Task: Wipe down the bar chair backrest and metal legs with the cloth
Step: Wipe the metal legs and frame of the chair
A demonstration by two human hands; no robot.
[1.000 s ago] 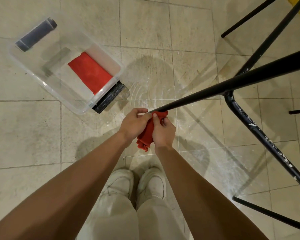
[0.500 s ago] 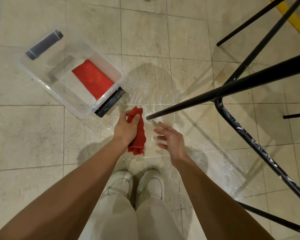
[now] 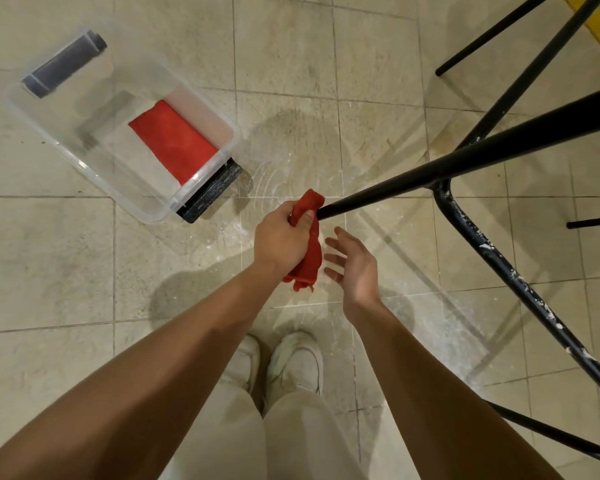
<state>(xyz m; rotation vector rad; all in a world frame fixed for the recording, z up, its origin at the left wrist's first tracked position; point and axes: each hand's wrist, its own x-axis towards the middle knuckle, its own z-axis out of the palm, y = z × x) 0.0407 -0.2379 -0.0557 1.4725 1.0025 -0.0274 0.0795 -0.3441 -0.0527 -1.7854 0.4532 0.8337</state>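
Gripping entry: left hand — grip clamped on red cloth, cloth top touching tip of black chair leg; right hand — grip apart, fingers loose, just beside cloth.

The cloth is returned to the chair leg by the left hand; the right hand is opened.
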